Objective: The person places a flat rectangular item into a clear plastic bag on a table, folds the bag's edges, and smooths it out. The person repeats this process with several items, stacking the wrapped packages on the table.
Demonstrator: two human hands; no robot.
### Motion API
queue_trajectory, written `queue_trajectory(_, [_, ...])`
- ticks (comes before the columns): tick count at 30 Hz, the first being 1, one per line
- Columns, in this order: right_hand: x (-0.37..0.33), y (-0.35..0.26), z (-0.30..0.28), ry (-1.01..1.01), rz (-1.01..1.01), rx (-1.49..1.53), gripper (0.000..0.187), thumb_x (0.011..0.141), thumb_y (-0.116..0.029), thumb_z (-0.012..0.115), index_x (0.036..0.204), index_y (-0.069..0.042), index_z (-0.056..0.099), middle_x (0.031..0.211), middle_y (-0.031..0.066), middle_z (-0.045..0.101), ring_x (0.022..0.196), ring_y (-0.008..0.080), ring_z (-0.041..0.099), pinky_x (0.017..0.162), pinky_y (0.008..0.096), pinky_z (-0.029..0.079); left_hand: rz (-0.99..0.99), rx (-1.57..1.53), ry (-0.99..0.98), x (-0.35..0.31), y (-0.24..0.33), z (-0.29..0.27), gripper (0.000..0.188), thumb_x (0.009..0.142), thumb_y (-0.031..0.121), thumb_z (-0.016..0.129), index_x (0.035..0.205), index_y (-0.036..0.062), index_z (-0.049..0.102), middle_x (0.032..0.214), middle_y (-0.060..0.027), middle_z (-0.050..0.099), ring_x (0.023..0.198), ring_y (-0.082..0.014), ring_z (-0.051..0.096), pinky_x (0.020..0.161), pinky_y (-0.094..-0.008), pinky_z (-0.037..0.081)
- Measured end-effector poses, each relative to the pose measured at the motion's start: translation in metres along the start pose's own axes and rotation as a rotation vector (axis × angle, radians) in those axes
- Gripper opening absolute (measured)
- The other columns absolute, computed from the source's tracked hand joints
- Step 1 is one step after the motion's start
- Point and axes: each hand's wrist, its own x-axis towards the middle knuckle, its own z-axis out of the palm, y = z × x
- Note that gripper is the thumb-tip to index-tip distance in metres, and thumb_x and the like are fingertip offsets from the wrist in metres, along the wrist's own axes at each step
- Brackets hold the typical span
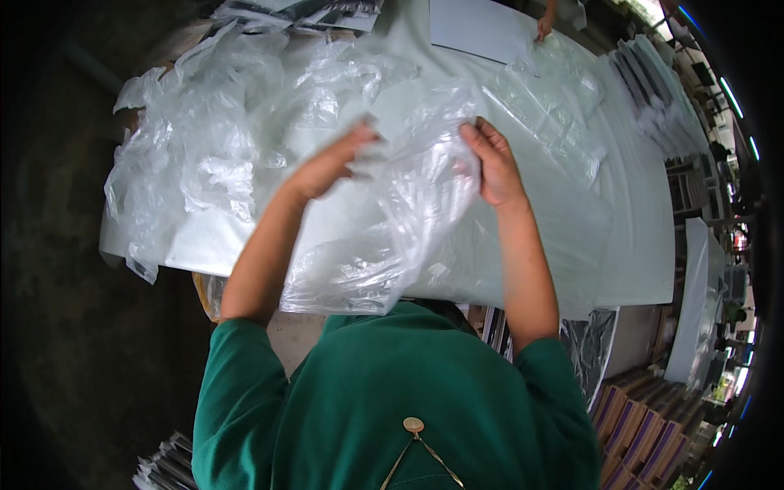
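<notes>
A clear plastic bag [429, 184] hangs crumpled in front of me over the table's near edge. My right hand [496, 163] pinches its upper right side between thumb and fingers. My left hand [336, 159] is to the left of the bag, blurred by motion, its fingers apart and nothing visible in them. Under the held bag, more clear film lies on the white-covered table [645, 245].
A large heap of crumpled clear plastic [204, 147] covers the table's left side. A flat white panel [469, 28] lies at the far side. Another person's hand [545, 27] touches plastic sheets [555, 106] there. Wrapped stacked pieces [649, 94] stand at the far right.
</notes>
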Motion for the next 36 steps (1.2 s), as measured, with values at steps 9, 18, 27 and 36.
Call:
queue_trajectory(9, [-0.044,-0.037,-0.043,-0.263,0.471,-0.658,0.028,0.074,-0.022,0.071,0.090,0.000,0.063,0.076,0.0019,0.063,0.068,0.0071,0.055,0.064,0.0199,0.042,0.304,0.208,0.504,-0.041,0.048,-0.084,0.020,0.087,0.023,0.057,0.091,0.0045,0.062,0.081,0.0029,0.057,0.073,-0.0052,0.050,0.067,-0.0195,0.039])
queue_trajectory(18, [-0.021,0.055,-0.019,0.117,0.249,-0.252,0.018,0.090,-0.019,0.050,0.095,-0.003,0.058,0.075,-0.0013,0.056,0.066,0.0040,0.051,0.063,0.0208,0.044,0.326,1.256,0.804,-0.068,-0.028,-0.103,0.083,0.067,0.032,0.077,0.130,-0.0005,0.032,0.129,-0.0180,0.037,0.117,-0.0295,0.041,0.093,-0.0391,0.040])
queue_trajectory(27, [-0.045,0.097,0.040,-0.045,0.223,-0.310,0.019,0.089,-0.016,0.052,0.099,0.000,0.057,0.074,0.0028,0.056,0.067,0.0091,0.053,0.065,0.0221,0.045,0.102,1.112,0.804,-0.061,-0.049,-0.128,0.031,0.077,0.010,0.057,0.105,-0.0010,0.056,0.088,-0.0215,0.060,0.085,-0.0301,0.057,0.078,-0.0406,0.044])
queue_trajectory(36, [-0.104,0.099,0.005,0.132,0.254,-0.468,0.018,0.088,-0.010,0.051,0.102,0.000,0.056,0.075,0.0027,0.056,0.072,0.0091,0.054,0.068,0.0236,0.046,0.368,0.965,2.449,-0.024,0.073,-0.263,0.064,0.078,0.036,0.062,0.121,-0.0064,0.041,0.120,-0.0230,0.046,0.110,-0.0389,0.043,0.095,-0.0438,0.032])
